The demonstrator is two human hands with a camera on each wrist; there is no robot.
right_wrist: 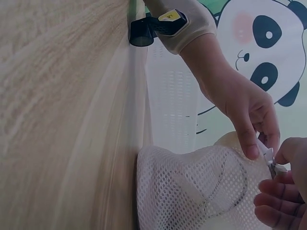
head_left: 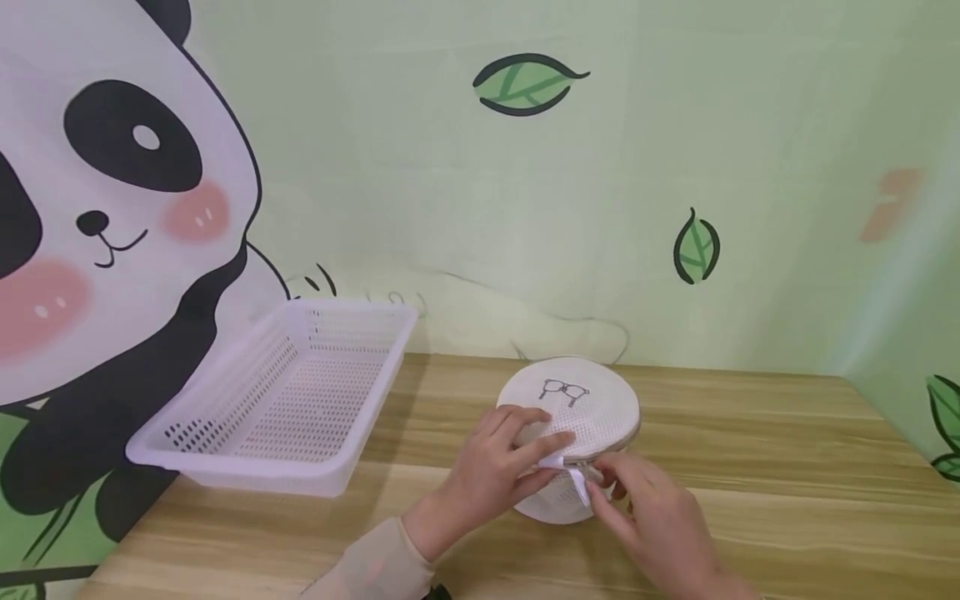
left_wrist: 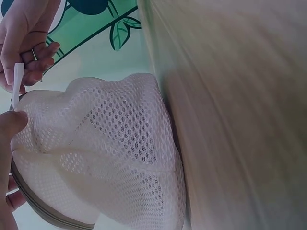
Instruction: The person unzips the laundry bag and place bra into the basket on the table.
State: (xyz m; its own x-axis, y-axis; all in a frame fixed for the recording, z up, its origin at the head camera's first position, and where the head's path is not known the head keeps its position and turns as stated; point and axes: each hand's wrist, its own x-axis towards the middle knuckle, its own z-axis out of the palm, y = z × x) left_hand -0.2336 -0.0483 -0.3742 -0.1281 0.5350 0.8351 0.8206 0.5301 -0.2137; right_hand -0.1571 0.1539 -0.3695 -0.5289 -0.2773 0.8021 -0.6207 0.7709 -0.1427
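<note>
A round white mesh laundry bag (head_left: 611,400) stands on the table, a line drawing of glasses on its top. My left hand (head_left: 504,457) lies over its near left edge, fingers on top, and pinches the rim between thumb and fingers beside a white fabric tab (head_left: 580,486). Just to the right, my right hand (head_left: 660,508) pinches at the zipper, where a small metal zipper pull (right_wrist: 279,168) shows between thumb and fingers in the right wrist view. The grey zipper (left_wrist: 53,218) follows the rim in the left wrist view. The bag's mesh side is creased.
A white perforated plastic basket (head_left: 337,477) stands left of the bag. The wooden table (head_left: 780,467) meets a green wall (head_left: 420,167) with a panda and leaves on it. A black device (right_wrist: 165,26) is strapped to the left wrist over a beige sleeve.
</note>
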